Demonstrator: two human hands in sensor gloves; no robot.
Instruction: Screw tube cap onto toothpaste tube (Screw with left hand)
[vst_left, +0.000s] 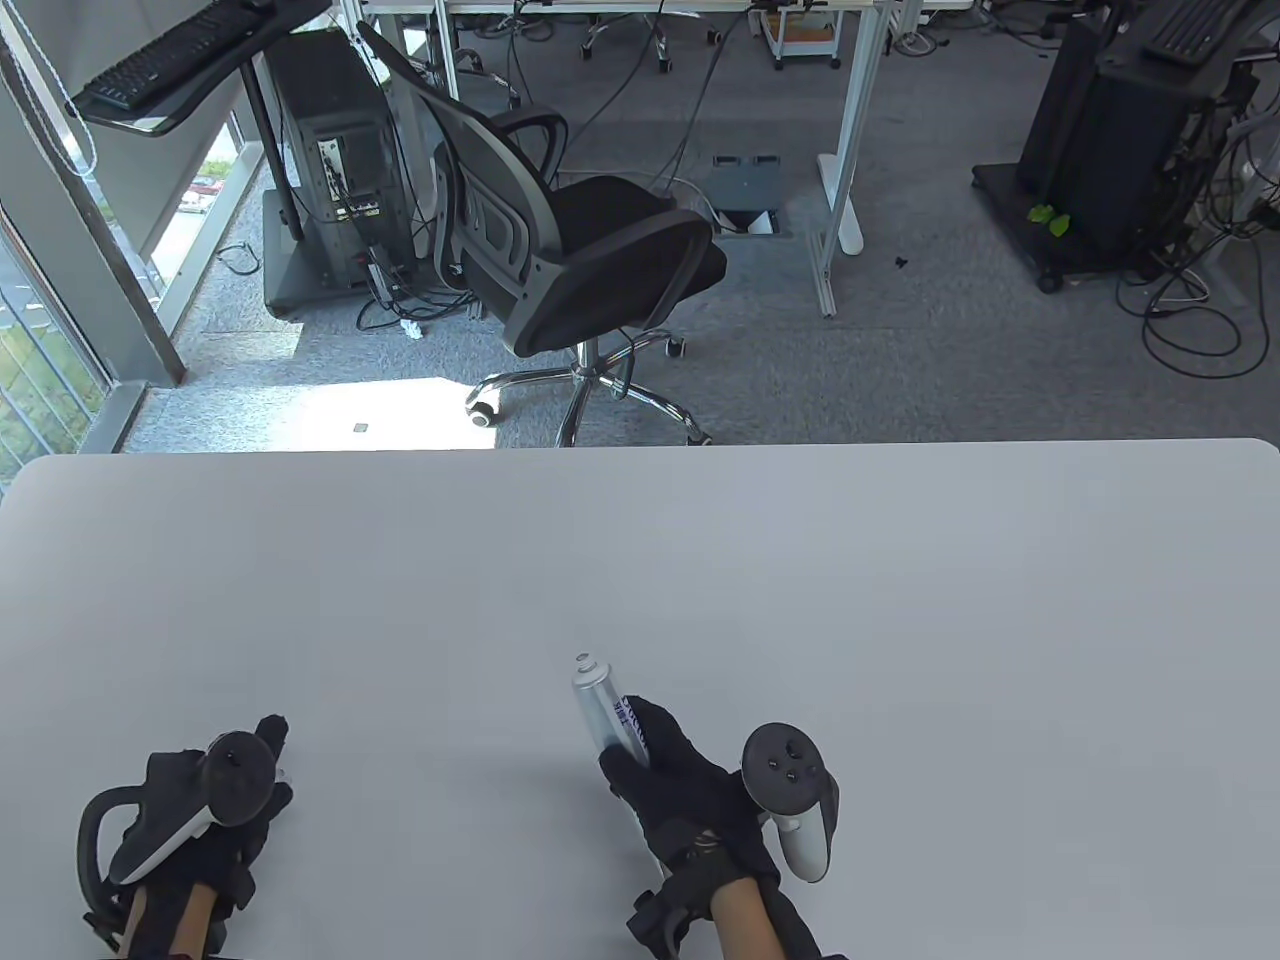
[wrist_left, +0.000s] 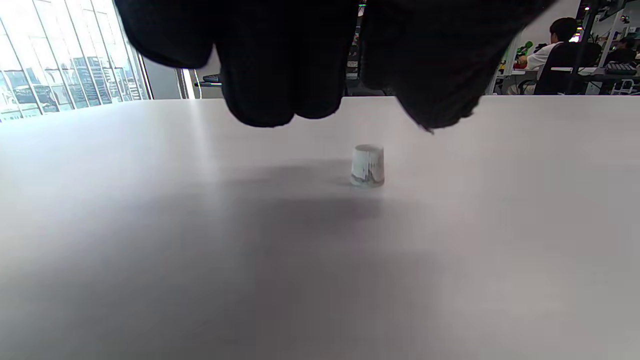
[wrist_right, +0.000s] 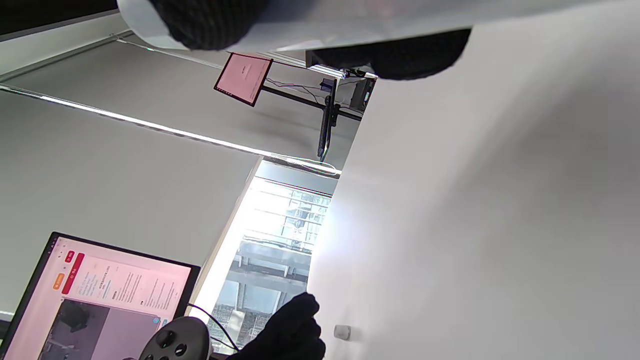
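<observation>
A small white tube cap (wrist_left: 367, 165) stands upright on the white table (vst_left: 640, 560). My left hand (wrist_left: 355, 112) hovers just above and in front of it with fingers spread, touching nothing. In the table view the left hand (vst_left: 262, 745) sits at the bottom left. My right hand (vst_left: 650, 750) grips a silver toothpaste tube (vst_left: 598, 705) low near the table, its bare nozzle pointing away from me. The right wrist view shows the tube (wrist_right: 350, 20) under the fingers, and the cap (wrist_right: 342, 331) next to the left hand far off.
The table's far edge runs across the middle of the table view. A black office chair (vst_left: 590, 250) stands on the floor beyond it. A monitor (wrist_right: 100, 295) shows in the right wrist view.
</observation>
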